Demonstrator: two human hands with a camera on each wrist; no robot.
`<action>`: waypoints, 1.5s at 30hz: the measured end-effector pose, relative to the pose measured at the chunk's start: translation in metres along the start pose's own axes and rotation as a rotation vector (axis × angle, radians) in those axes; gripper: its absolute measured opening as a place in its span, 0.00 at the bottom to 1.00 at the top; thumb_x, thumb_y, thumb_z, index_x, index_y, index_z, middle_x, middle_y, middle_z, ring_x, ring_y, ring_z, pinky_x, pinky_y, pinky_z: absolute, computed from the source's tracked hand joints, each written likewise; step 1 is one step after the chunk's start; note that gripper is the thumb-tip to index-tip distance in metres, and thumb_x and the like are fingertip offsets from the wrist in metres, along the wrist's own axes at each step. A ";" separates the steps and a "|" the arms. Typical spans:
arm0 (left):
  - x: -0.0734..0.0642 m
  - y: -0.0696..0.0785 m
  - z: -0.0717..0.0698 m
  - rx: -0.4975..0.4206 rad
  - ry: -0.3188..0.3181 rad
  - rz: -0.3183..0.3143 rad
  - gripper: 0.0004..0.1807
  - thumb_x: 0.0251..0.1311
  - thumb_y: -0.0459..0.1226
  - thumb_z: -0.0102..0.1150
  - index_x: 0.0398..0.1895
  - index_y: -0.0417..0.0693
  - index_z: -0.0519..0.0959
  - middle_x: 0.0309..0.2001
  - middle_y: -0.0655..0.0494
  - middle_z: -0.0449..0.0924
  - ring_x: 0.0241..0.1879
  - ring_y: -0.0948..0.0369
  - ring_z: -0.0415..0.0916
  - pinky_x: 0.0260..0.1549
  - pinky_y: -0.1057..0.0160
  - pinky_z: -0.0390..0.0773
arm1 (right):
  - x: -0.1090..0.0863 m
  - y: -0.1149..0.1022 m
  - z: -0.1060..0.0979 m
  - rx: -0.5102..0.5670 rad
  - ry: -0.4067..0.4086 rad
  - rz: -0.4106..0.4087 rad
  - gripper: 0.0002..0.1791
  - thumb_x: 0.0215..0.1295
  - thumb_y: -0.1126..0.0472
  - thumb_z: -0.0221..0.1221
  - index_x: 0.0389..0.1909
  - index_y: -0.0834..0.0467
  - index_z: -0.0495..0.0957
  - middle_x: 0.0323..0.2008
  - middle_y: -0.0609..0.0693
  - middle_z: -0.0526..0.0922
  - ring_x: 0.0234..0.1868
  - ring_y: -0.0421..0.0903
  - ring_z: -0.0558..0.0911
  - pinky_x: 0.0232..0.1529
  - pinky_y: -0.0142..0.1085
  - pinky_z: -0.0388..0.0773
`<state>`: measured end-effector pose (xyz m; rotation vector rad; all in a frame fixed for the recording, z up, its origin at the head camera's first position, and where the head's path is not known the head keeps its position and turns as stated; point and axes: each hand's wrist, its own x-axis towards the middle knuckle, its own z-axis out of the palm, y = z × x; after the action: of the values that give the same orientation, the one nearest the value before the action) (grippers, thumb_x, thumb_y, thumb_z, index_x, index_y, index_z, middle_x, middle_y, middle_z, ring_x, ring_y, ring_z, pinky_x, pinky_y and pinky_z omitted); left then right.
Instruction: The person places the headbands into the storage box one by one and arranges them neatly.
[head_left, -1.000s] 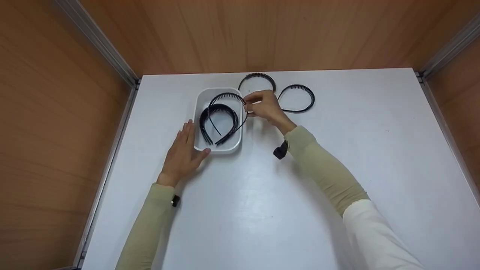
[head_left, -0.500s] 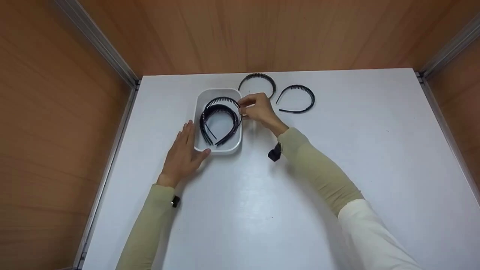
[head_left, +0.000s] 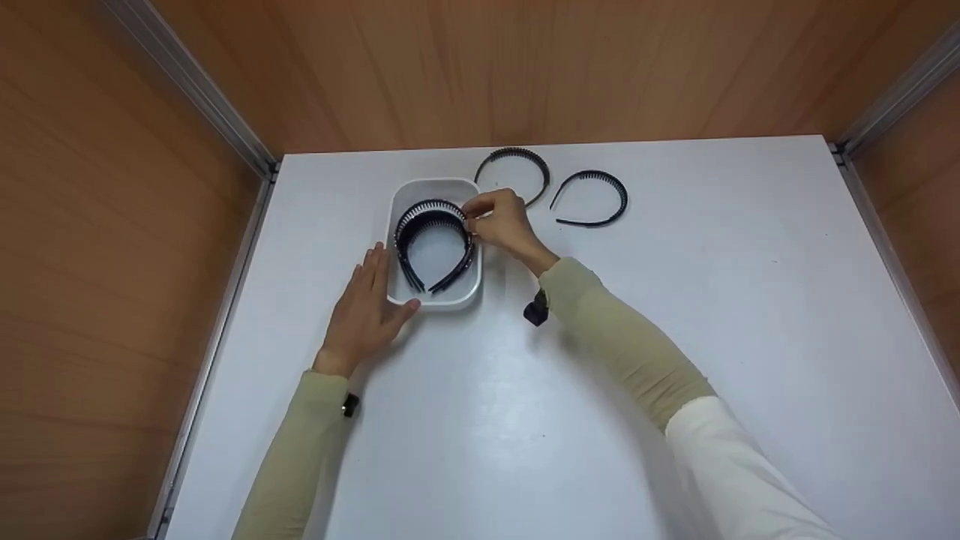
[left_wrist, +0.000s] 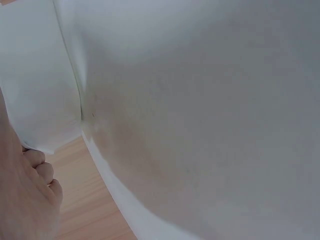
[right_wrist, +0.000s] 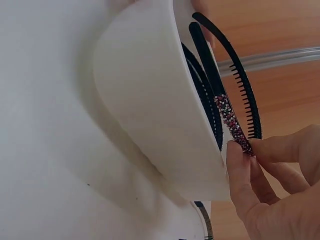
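Observation:
My right hand (head_left: 504, 223) pinches a black toothed headband (right_wrist: 230, 115) by its side, between thumb and fingers. In the right wrist view a band of small multicoloured beads covers part of it. The headband is at the opening of a white plastic tub (head_left: 397, 196), over several stacked black headbands (head_left: 409, 262) lying inside. My left hand (head_left: 358, 315) lies with straight fingers along the tub's left wall, its thumb at the front left corner. In the left wrist view, part of that hand (left_wrist: 25, 195) shows at the tub's side.
Two more black headbands lie on the white table (head_left: 675, 337): one headband (head_left: 517, 154) behind the tub's right corner, another headband (head_left: 622, 196) further right. Wood-pattern panels (head_left: 480, 75) with metal corner rails (head_left: 225, 105) stand at the back and sides.
My right hand has moved left and slightly down with the pinched headband, which now overlaps the stack in the tub. The left hand stays against the tub.

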<state>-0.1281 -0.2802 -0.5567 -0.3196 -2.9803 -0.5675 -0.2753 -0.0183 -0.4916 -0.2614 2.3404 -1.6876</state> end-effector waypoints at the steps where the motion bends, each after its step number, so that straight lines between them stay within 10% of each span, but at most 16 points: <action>1: 0.000 0.000 0.000 -0.002 0.000 0.000 0.55 0.76 0.63 0.53 0.88 0.38 0.42 0.88 0.44 0.41 0.88 0.49 0.39 0.87 0.52 0.42 | 0.000 -0.001 0.002 -0.005 0.002 -0.004 0.13 0.63 0.73 0.67 0.47 0.65 0.91 0.44 0.59 0.91 0.38 0.45 0.89 0.35 0.32 0.91; 32: -0.001 -0.003 -0.001 -0.004 0.001 0.016 0.55 0.76 0.63 0.53 0.88 0.39 0.41 0.88 0.44 0.41 0.88 0.49 0.39 0.87 0.52 0.43 | 0.005 -0.011 0.022 -0.359 0.047 -0.082 0.15 0.61 0.71 0.63 0.48 0.66 0.90 0.41 0.58 0.92 0.43 0.50 0.87 0.48 0.41 0.87; 45: -0.002 -0.002 0.000 0.001 0.021 0.023 0.56 0.75 0.63 0.53 0.87 0.37 0.42 0.88 0.43 0.41 0.88 0.48 0.39 0.87 0.49 0.44 | 0.006 -0.011 0.026 -0.457 0.010 -0.178 0.11 0.54 0.75 0.59 0.36 0.67 0.87 0.31 0.54 0.84 0.28 0.46 0.76 0.25 0.35 0.72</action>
<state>-0.1268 -0.2823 -0.5571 -0.3456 -2.9530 -0.5636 -0.2732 -0.0466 -0.4897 -0.5577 2.7567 -1.1950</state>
